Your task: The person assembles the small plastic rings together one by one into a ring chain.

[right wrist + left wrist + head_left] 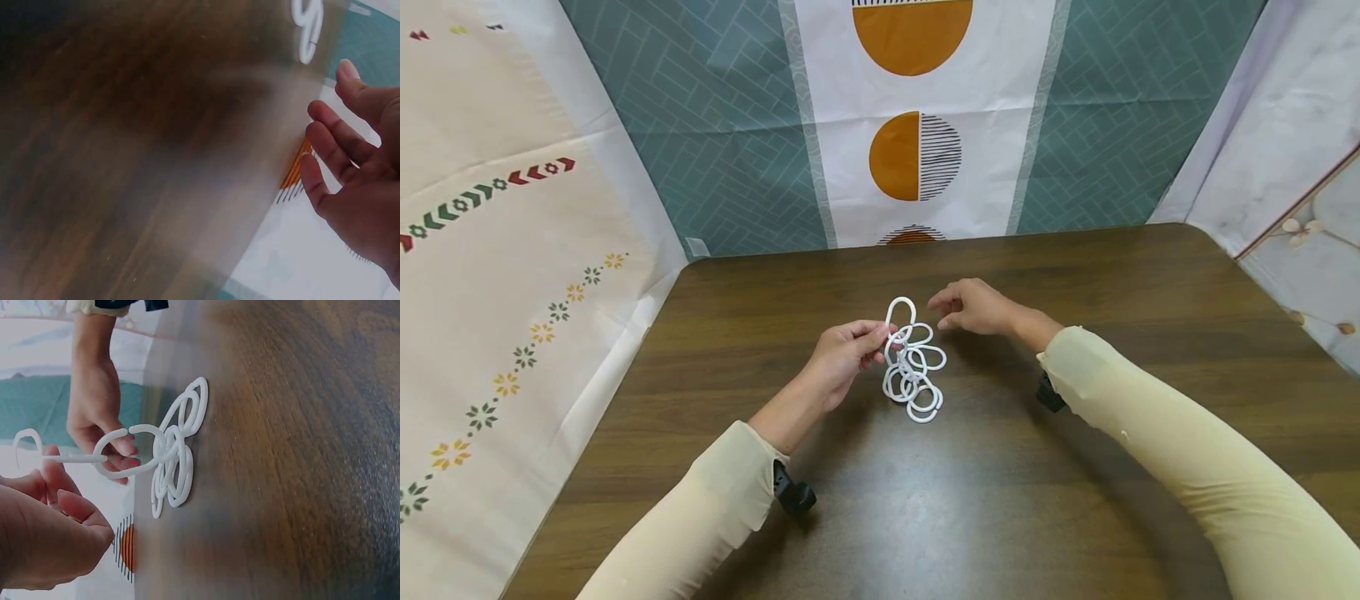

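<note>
A chain of white plastic links point(914, 372) lies partly heaped on the brown table, its upper end lifted. My left hand point(850, 354) pinches a link near that raised end between thumb and fingers. In the left wrist view the held link point(75, 459) rises from the heap point(172, 469), with a further link point(28, 434) standing beyond my fingertips. My right hand point(973, 306) hovers to the right of the chain, apart from it and holding nothing. Its fingers are relaxed and spread a little in the right wrist view point(359, 156).
The wooden table point(1075, 500) reaches back to a curtain point(737, 125) with teal panels and orange half-circles. Pale patterned cloth point(497, 292) hangs at the left, and marbled cloth point(1285, 150) at the right. A black wrist camera point(793, 492) sits under the left sleeve.
</note>
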Demonstrator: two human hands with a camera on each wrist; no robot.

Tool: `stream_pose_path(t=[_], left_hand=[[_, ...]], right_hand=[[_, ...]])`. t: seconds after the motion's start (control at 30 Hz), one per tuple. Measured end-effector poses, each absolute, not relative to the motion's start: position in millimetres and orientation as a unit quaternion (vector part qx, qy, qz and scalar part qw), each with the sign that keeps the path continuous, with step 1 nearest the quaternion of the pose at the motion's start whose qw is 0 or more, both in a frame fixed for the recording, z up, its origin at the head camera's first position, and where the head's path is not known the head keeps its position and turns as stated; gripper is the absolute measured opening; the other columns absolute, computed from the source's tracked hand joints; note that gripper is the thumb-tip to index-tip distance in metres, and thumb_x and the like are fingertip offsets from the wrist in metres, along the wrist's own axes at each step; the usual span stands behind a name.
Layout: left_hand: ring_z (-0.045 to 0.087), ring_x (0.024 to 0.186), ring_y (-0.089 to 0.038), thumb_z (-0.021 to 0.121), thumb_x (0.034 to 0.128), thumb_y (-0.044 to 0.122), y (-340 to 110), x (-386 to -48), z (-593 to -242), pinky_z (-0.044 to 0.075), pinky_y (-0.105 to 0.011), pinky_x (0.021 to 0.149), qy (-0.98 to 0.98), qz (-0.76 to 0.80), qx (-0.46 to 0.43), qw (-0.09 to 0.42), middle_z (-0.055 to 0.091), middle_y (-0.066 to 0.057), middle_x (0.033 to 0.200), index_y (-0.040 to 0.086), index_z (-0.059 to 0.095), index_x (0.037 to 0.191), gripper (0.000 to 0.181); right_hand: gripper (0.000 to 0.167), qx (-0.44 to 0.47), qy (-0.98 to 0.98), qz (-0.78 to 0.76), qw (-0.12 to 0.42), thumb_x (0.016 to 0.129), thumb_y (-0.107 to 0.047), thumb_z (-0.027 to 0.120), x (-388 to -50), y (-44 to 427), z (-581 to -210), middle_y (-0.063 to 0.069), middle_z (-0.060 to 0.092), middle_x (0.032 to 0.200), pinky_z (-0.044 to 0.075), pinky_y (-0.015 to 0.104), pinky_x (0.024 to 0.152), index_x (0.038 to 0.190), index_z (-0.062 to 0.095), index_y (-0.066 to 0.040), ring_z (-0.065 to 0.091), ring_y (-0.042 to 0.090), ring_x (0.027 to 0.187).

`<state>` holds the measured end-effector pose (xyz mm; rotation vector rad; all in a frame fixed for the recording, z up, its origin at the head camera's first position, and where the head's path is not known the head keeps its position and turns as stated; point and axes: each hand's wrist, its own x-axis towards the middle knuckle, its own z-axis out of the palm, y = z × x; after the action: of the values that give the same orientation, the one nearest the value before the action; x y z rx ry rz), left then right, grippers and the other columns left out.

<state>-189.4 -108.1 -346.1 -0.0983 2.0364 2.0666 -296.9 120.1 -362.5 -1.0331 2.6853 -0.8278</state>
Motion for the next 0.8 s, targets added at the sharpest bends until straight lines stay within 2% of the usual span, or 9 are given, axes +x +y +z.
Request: stream_pose_path(t=[0.23,0.47,0.57,0.7,0.8], left_hand=[[0.053,0.061,-0.005,0.058,0.0967,0.013,-111.8,-190.0,-345.0,0.036,-0.024,0.064,0.694,0.708,-0.039,0.125,0.072,-0.002,0.084,-0.005,0.062,0.119,0.029],[0.054,0.060,-0.005,0.059,0.0963,0.013,-112.2,-189.7,-345.8,0.036,-0.023,0.063,0.690,0.713,-0.036,0.119,0.070,0.000,0.079,-0.006,0.063,0.116,0.027],[0.055,0.061,-0.005,0.058,0.0967,0.012,-112.5,-189.6,-346.2,0.037,-0.023,0.063,0.691,0.713,-0.037,0.117,0.069,0.002,0.077,-0.006,0.062,0.115,0.026],[0.054,0.062,-0.006,0.058,0.0970,0.013,-112.9,-189.6,-346.4,0.037,-0.023,0.063,0.694,0.709,-0.040,0.119,0.070,0.001,0.077,-0.004,0.063,0.114,0.025],[0.054,0.062,-0.007,0.059,0.0964,0.014,-113.3,-189.7,-347.5,0.037,-0.024,0.064,0.694,0.709,-0.036,0.118,0.070,0.000,0.079,-0.003,0.065,0.111,0.023]], right_hand=[[0.049,-0.396,0.903,-0.149,0.075,0.082,-0.008,0.074,-294.4,101.9,-368.0,0.012,0.058,0.106,0.043,0.047,0.082,0.129,0.062,-0.014,0.051,0.029,0.100],[0.040,-0.417,0.899,-0.105,0.076,0.083,-0.008,0.072,-291.3,94.9,-369.8,0.018,0.053,0.118,0.042,0.056,0.088,0.123,0.067,-0.014,0.048,0.034,0.112],[0.037,-0.428,0.896,-0.109,0.055,0.082,-0.009,0.074,-292.1,96.3,-372.1,0.017,0.056,0.115,0.043,0.053,0.086,0.119,0.069,-0.015,0.052,0.033,0.110],[0.027,-0.447,0.885,-0.122,0.038,0.085,-0.013,0.073,-294.1,99.2,-374.3,0.011,0.060,0.099,0.046,0.046,0.078,0.112,0.073,-0.013,0.057,0.028,0.093],[0.016,-0.446,0.883,-0.142,0.039,0.087,-0.015,0.071,-295.2,101.5,-372.8,0.004,0.060,0.085,0.045,0.040,0.070,0.101,0.076,-0.010,0.056,0.021,0.077]])
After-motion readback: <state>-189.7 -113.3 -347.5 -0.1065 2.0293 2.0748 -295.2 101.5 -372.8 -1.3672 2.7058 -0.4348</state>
